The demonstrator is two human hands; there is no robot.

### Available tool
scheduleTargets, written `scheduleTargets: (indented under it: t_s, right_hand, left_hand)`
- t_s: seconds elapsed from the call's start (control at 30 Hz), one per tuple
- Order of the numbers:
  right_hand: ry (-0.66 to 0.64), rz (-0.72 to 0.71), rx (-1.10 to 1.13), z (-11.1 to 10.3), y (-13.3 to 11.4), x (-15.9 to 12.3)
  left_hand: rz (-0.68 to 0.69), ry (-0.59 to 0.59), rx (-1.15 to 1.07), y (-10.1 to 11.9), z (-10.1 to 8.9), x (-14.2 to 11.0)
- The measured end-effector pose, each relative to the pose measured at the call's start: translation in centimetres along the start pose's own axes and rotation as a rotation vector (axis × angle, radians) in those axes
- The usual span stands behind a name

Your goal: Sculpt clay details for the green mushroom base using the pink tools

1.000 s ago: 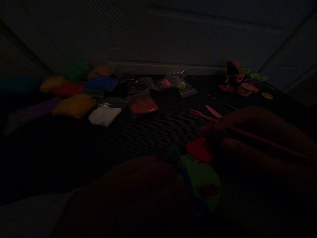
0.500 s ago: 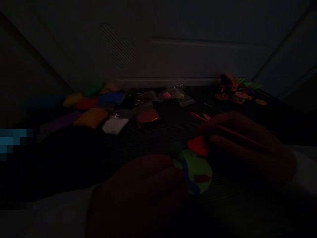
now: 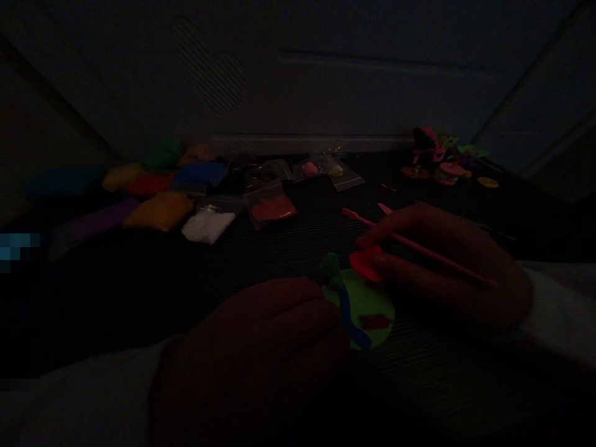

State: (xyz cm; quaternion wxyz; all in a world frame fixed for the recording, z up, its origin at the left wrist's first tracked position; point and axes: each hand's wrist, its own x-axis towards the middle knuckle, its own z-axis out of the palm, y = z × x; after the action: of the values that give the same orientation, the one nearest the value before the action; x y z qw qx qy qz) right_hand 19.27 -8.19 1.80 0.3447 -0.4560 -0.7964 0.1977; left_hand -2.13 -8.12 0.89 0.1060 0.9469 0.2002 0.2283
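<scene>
The scene is very dark. A flat green clay disc (image 3: 372,301) lies low in the middle, carrying a wavy blue clay strip (image 3: 350,320), a small dark red piece (image 3: 375,321) and a dark green lump (image 3: 331,270) at its upper left edge. My left hand (image 3: 265,347) is closed at the disc's left edge, fingers together and covering that edge. A thin pink modelling tool (image 3: 431,253) lies across my right hand (image 3: 447,267), held between its fingers. The same hand's thumb and fingertip touch a red clay piece (image 3: 364,263) at the disc's upper edge.
Bags of coloured clay stand at the back left, among them orange (image 3: 161,211), white (image 3: 208,225) and blue (image 3: 199,174). A bag of reddish clay (image 3: 270,208) lies mid-table. Small clay figures (image 3: 449,172) sit at the back right. Another pink tool (image 3: 384,209) lies behind my right hand.
My right hand has shifted slightly left, its thumb now against the red clay piece. The whole view has drifted a little, with things appearing higher and further left.
</scene>
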Motion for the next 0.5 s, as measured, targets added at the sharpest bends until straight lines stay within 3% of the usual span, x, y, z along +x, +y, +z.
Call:
scheduleTargets:
  t_s: [0.2,0.5]
  right_hand:
    - [-0.014,-0.039,-0.025,0.11,-0.24,-0.07]
    - [-0.003,-0.032,-0.034,0.27,-0.28,-0.13]
  left_hand:
    - [0.12,-0.009,0.077,-0.08,-0.18,0.13]
    - [0.1,-0.038,0.094,-0.01,-0.14,0.1]
